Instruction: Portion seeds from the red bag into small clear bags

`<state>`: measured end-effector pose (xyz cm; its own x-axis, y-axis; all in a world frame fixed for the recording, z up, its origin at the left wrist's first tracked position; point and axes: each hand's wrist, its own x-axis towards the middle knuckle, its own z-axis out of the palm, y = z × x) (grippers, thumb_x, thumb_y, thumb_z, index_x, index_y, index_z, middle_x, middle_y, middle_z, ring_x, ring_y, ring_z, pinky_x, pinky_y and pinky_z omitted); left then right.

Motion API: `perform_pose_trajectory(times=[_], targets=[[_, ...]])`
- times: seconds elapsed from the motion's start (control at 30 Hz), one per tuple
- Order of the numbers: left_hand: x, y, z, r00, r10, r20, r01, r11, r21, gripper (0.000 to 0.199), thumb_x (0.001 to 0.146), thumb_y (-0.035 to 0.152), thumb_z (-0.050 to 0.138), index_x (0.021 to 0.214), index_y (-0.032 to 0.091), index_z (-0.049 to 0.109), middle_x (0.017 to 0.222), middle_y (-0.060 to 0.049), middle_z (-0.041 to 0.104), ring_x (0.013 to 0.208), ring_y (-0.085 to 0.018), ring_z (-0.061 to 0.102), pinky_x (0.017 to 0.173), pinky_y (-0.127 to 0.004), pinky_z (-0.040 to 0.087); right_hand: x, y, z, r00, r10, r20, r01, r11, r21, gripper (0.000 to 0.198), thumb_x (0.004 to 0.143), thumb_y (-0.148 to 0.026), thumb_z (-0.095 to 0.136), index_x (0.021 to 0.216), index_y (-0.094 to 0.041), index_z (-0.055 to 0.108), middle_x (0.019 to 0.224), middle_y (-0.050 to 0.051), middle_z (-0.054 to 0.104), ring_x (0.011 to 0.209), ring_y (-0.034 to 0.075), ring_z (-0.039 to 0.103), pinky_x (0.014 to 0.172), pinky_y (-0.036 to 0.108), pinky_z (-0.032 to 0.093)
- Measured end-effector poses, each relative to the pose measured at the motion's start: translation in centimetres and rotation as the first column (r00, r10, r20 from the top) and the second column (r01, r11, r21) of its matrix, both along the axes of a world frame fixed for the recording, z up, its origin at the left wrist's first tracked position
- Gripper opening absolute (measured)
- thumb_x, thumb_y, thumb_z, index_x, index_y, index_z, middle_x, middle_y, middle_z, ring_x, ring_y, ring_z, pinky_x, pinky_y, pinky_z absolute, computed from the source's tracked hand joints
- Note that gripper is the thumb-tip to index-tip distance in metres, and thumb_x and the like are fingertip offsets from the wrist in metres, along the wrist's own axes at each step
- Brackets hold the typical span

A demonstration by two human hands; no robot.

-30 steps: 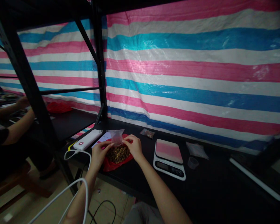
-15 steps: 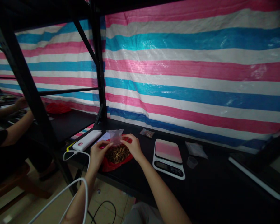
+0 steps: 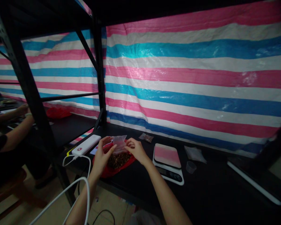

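A clear bag (image 3: 119,145) is held over the red bag (image 3: 108,172) of brown pieces (image 3: 119,160), pinched in the right hand's (image 3: 137,150) grip; the left hand's (image 3: 102,154) grip, beside it, cannot be judged. Right of the red bag, a filled packet (image 3: 148,138) is seen.

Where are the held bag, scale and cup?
Held bag (image 3: 120,143): head view, on the clear film between the hands.
Scale (image 3: 167,157): head view, on the pink-and-white platform.
Cup (image 3: 191,167): head view, on the clear body.
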<state>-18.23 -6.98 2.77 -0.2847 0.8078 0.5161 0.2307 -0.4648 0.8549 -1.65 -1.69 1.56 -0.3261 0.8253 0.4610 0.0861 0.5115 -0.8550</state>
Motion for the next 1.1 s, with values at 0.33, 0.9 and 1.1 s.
perform_pose_trajectory(times=[0.33,0.9,1.1], targets=[[6.2,3.3,3.1,0.921,-0.386,-0.057,0.373,0.914,-0.16,0.023,0.064,0.034,0.065,0.073,0.013,0.065,0.068,-0.005,0.068,0.066,-0.017,0.063,0.059,-0.023,0.046,11.5,-0.8,1.8,0.982,-0.189,-0.008,0.189,0.982,-0.002,0.02,0.065,-0.03,0.066,0.08,-0.017,0.063,0.072,0.003,0.066,0.066,0.015,0.061,0.058,0.024,0.046],[20.1,10.7,-1.7,0.806,-0.508,0.303,0.54,0.841,-0.026,0.035,0.061,0.045,0.065,0.069,0.011,0.059,0.053,0.001,0.057,0.048,-0.01,0.052,0.047,-0.02,0.041,19.4,1.1,-1.2,0.809,-0.536,-0.242,0.526,0.843,-0.111,0.033,0.059,-0.044,0.067,0.075,-0.015,0.064,0.072,0.01,0.069,0.067,0.024,0.064,0.058,0.032,0.049],[19.7,10.7,-2.3,0.819,-0.498,0.286,0.531,0.846,-0.049,0.037,0.066,0.048,0.059,0.073,0.012,0.06,0.058,0.0,0.06,0.054,-0.012,0.055,0.052,-0.022,0.043,19.7,1.2,-1.3,0.797,-0.566,-0.21,0.564,0.822,-0.079,0.029,0.062,-0.041,0.065,0.074,-0.015,0.065,0.072,0.008,0.068,0.067,0.022,0.064,0.06,0.031,0.049]])
